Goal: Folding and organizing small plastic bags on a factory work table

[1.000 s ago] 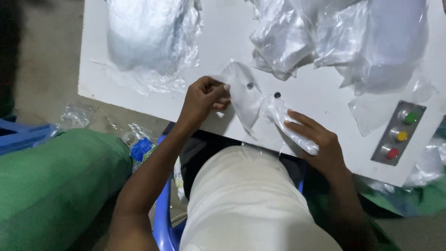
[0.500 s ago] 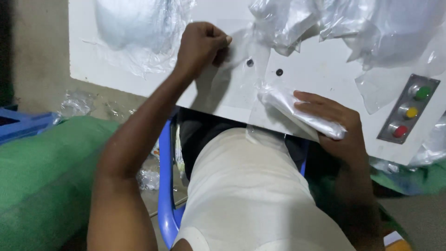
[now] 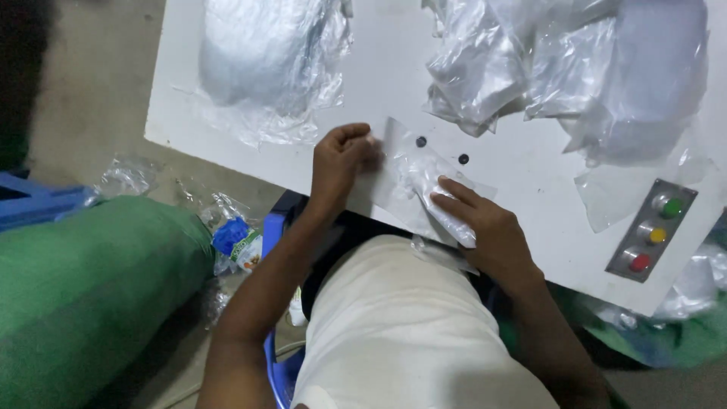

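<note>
Both hands (image 3: 342,157) (image 3: 485,227) flatten clear plastic bag (image 3: 413,178).

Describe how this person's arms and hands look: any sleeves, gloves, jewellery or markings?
Both arms are bare along all that shows, with no sleeve in view. The left hand and right hand are ungloved. No ring, watch, bracelet or marking is visible on either.

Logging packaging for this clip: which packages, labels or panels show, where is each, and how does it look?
Clear flat plastic bag: table's near edge, under left hand and right hand.
Bulging clear bag of white goods: table's far left.
Crumpled clear bags: far right.
Grey panel with green, yellow and red buttons: table's right edge.
Small blue-and-white packet: floor, left.
</note>
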